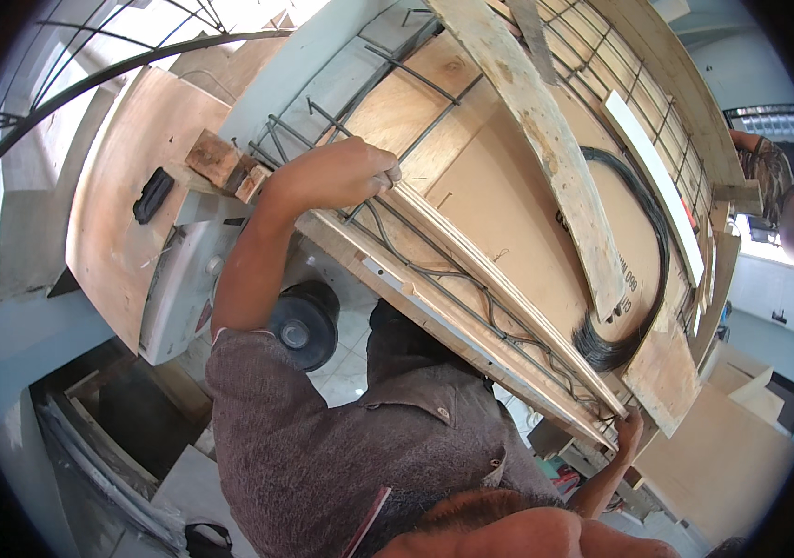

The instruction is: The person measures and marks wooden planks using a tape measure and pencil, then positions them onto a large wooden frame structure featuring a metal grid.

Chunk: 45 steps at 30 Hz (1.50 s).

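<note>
Left grip (341, 172) clenched around one end of a long pale wooden strip (499, 284), knuckles up, near the upper corner of the tilted plywood formwork panel (509, 205). Right grip (628, 435) closed on the strip's other end, at the panel's lower edge. Strip lying along the panel's near edge, touching the dark steel rebar mesh (434, 270) spread over the plywood. Further up the panel: a rough, pale plank (546, 139) laid across, with a black coil of thin binding wire (639, 270) just beside it. Below the left forearm, a black round motor housing (304, 325) on a grey machine.
</note>
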### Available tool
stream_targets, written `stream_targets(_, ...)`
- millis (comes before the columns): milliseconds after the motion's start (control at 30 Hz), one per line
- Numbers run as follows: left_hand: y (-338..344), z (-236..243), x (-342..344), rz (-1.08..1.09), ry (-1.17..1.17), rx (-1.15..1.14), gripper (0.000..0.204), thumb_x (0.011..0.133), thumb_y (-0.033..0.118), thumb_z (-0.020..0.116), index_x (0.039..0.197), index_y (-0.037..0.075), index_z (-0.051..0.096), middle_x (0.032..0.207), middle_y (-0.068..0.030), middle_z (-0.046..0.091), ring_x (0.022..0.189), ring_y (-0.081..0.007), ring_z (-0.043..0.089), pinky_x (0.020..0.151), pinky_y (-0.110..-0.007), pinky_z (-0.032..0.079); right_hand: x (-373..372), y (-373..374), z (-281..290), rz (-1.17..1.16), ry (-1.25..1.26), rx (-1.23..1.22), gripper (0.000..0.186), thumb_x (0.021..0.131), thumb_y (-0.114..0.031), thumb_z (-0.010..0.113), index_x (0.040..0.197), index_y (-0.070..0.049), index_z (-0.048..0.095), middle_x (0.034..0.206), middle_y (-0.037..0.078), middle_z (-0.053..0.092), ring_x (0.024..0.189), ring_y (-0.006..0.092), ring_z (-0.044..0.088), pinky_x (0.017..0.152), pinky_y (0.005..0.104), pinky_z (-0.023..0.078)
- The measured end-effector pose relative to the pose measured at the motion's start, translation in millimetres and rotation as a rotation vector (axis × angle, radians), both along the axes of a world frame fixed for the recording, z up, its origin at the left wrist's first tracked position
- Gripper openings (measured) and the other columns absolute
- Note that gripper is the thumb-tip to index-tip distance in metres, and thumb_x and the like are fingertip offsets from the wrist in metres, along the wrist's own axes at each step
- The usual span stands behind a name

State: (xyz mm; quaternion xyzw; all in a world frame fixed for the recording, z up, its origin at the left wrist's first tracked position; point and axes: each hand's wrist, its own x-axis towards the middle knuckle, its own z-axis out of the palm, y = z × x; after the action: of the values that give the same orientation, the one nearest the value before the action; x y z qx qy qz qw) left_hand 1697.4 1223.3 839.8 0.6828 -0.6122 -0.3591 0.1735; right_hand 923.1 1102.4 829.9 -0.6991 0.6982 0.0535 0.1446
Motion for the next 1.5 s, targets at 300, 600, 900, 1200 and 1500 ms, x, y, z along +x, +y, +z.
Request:
stream_targets(300, -2, 2, 1, -0.043, 0.002, 0.039, 0.027, 0.082, 0.013, 0.058, 0.105, 0.0, 0.062, 0.093, -0.0187, 0.066, 0.088, -0.0325, 0.064, 0.078, -0.037, 0.049, -11, 0, -8, 0.0, 0.084, -0.037, 0.026, 0.07, -0.006, 0.063, 0.096, -0.002, 0.066, 0.07, 0.013, 0.063, 0.064, 0.0206, 0.059, 0.06, 0.0343, 0.046)
stream_targets(600, -6, 5, 1, -0.065, 0.1, 0.033, 0.028, 0.081, 0.011, 0.058, 0.105, -0.002, 0.061, 0.092, -0.0193, 0.066, 0.085, -0.0319, 0.064, 0.078, -0.037, 0.048, -12, 1, -5, -0.028, 0.049, -0.035, 0.025, 0.072, -0.003, 0.061, 0.096, -0.002, 0.065, 0.072, 0.012, 0.063, 0.066, 0.0186, 0.059, 0.061, 0.0325, 0.046)
stream_targets(900, 1, 3, 3, -0.038, 0.05, 0.026, 0.029, 0.08, 0.012, 0.059, 0.106, 0.0, 0.061, 0.095, -0.0183, 0.066, 0.086, -0.0317, 0.064, 0.078, -0.038, 0.049, 6, 2, -3, 0.034, 0.086, -0.051, 0.021, 0.072, -0.005, 0.061, 0.092, 0.0, 0.062, 0.074, 0.018, 0.06, 0.068, 0.0319, 0.057, 0.062, 0.0398, 0.044)
stream_targets(1200, -7, 7, -6, -0.09, 0.005, 0.022, 0.031, 0.083, 0.014, 0.061, 0.109, -0.002, 0.059, 0.103, -0.0176, 0.064, 0.087, -0.0293, 0.063, 0.079, -0.036, 0.049, -57, -2, -31, 0.077, 0.141, -0.103, 0.029, 0.071, -0.011, 0.061, 0.098, 0.0, 0.062, 0.095, 0.023, 0.061, 0.095, 0.0425, 0.056, 0.08, 0.047, 0.044)
stream_targets(1500, -15, 3, -24, 0.118, 0.22, 0.281, 0.046, 0.074, 0.0, 0.062, 0.119, -0.003, 0.052, 0.098, -0.0104, 0.058, 0.088, -0.017, 0.059, 0.079, -0.028, 0.05, -19, -1, 13, -0.083, -0.138, 0.095, 0.038, 0.068, -0.002, 0.059, 0.105, 0.0, 0.063, 0.084, 0.017, 0.065, 0.08, 0.0255, 0.063, 0.071, 0.036, 0.048)
